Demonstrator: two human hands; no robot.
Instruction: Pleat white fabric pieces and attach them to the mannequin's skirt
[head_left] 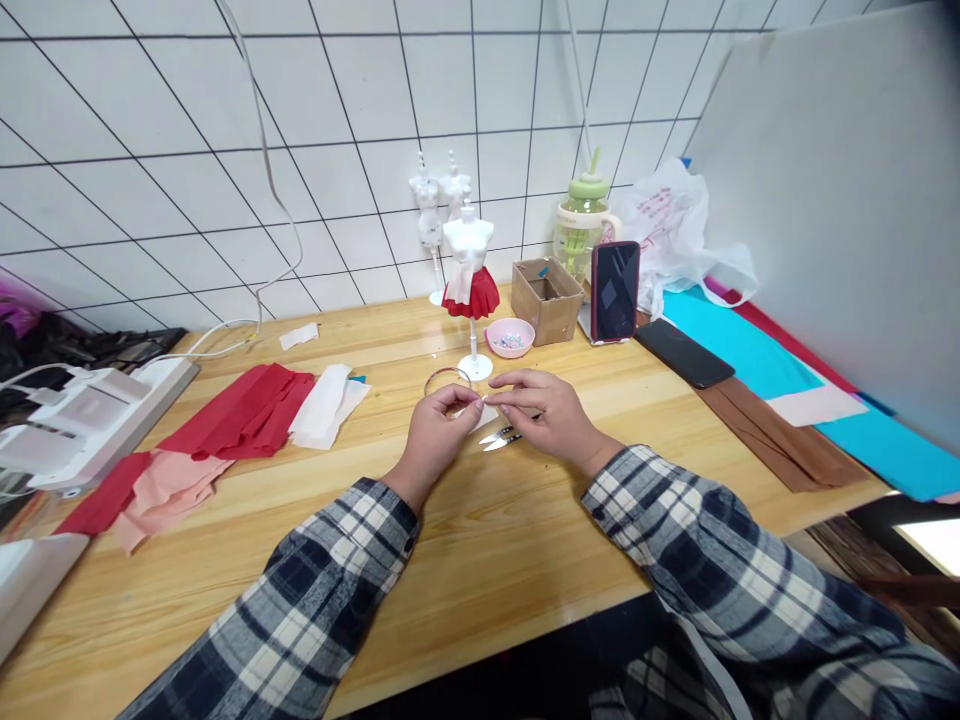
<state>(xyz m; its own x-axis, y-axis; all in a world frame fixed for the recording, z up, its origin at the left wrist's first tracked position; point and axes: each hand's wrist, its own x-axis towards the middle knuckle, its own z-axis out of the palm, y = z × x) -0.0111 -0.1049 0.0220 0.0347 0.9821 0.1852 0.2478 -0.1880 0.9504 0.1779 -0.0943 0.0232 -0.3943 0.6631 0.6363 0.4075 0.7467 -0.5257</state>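
Note:
My left hand (444,430) pinches a small piece of white cloth (486,415) between thumb and fingertips. From the other side my right hand (547,415) closes its thumb and fingers on the same piece, its index finger stretched forward. Under the right hand lie small scissors (501,438), blades pointing left, their handles mostly hidden. A thin ring-shaped band (448,372) rests just beyond the left hand. Straight ahead stands a small white dress form (469,240) wearing a red pleated skirt (472,293) with a white strip at its front. A pink bowl (510,338) of small beads sits beside its base.
Left are red cloth (244,415), peach cloth (169,485), white cloth (326,405) and a power strip (112,420). At the back stand more dress forms (427,205), a cardboard box (547,300), an upright phone (615,290) and a green-lidded bottle (585,220). Right lie a black phone (684,352) and blue cloth (739,335).

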